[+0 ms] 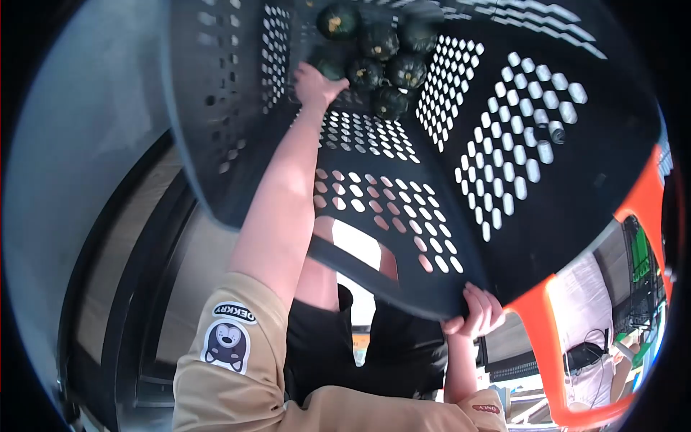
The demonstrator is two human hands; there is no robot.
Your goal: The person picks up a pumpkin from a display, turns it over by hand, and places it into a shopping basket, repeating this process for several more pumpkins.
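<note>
A large black plastic basket [392, 281] with rows of oval holes is tilted so that its inside faces me. Deep inside lie several round, dark green pumpkins [379, 41] with pale yellowish spots. My left hand [317, 86] reaches far into the basket, its fingers and thumb around the lowest pumpkin on the left [329, 65]; part of that pumpkin is hidden by the hand. My right hand [475, 313] grips the near rim of the basket at its right corner, fingers curled over the edge.
An orange frame [551, 345] stands to the right of the basket. Beyond it are a black cable [590, 353] and a green item [639, 252]. Dark rails [129, 288] run along the left, beside a pale grey surface [72, 144].
</note>
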